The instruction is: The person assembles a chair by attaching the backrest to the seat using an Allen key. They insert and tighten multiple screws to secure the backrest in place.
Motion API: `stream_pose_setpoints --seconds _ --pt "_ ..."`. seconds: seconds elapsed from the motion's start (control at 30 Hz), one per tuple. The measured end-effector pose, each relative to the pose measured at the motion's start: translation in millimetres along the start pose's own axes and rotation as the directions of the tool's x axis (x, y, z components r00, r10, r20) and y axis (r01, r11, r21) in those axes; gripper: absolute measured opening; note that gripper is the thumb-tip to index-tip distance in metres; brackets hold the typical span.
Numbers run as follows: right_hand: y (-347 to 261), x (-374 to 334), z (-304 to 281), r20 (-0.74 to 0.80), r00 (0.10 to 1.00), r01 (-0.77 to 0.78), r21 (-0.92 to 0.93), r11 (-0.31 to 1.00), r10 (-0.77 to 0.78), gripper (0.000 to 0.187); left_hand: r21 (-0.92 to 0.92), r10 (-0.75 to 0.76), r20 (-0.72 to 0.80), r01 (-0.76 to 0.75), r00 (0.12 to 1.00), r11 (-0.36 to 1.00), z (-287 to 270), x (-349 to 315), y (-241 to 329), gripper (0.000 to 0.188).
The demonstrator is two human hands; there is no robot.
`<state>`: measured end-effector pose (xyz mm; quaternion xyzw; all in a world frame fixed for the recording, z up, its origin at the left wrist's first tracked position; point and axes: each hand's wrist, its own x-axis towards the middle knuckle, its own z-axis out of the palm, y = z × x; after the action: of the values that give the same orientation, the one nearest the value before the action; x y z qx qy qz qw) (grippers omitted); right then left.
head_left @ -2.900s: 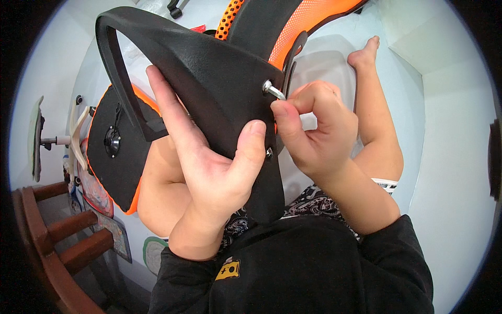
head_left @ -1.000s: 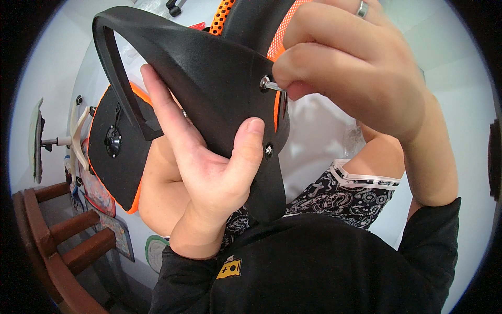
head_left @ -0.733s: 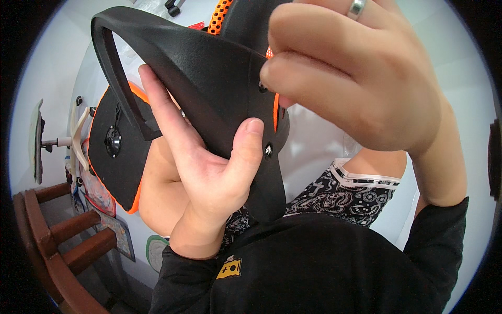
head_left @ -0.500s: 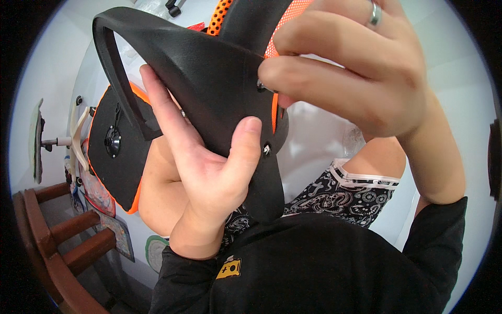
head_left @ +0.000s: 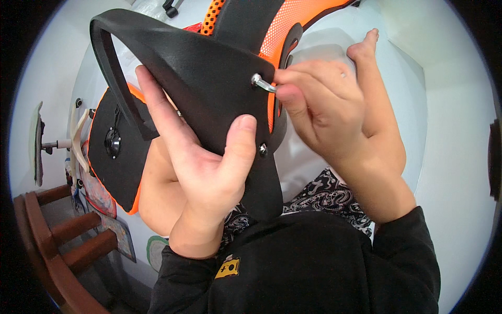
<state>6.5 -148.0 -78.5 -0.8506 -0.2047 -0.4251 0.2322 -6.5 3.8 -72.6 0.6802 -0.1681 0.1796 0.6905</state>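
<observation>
my left hand (head_left: pixel 209 178) is wrapped around the black plastic armrest (head_left: pixel 209 78), palm under its flat plate, thumb pressed on the near face just above a small bolt head (head_left: pixel 263 150) already sitting in the plate. that grip is closed firmly on the armrest and holds it up in front of me, tilted, its loop end toward the upper left.

my right hand (head_left: pixel 334 120) is just to the right of the plate. its fingertips (head_left: pixel 287 94) are pinched together on a short silver hex key (head_left: pixel 261 82), the bent tip of which meets the plate near its upper right corner. the key's long axis runs roughly left to right, from the plate out toward my right palm, so the right hand is the nearer one by far; the left is lower and only steadies the part.

behind the plate is the orange mesh chair back (head_left: pixel 293 21), and a black seat pan (head_left: pixel 112 152) edged in orange lies to the lower left. a wooden chair (head_left: pixel 63 246) is at the bottom left.
</observation>
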Motion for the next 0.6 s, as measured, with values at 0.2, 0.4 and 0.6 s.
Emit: stream_pose_setpoints --seconds 0.2,0.4,0.6 --pt "-23 -17 14 0.026 0.941 -0.333 0.229 0.915 0.336 0.016 0.011 -0.014 -0.030 0.015 0.999 1.000 -1 1 -5 0.075" --pt "-21 -19 15 0.053 0.942 -0.327 0.377 0.867 0.332 0.014 -0.013 -0.083 0.047 0.083 0.995 0.996 -7 6 -3 0.087" --pt "8 -36 10 0.172 0.926 -0.375 0.534 0.758 0.336 0.014 -0.018 -0.105 -0.039 0.104 0.994 0.994 2 -2 1 0.077"
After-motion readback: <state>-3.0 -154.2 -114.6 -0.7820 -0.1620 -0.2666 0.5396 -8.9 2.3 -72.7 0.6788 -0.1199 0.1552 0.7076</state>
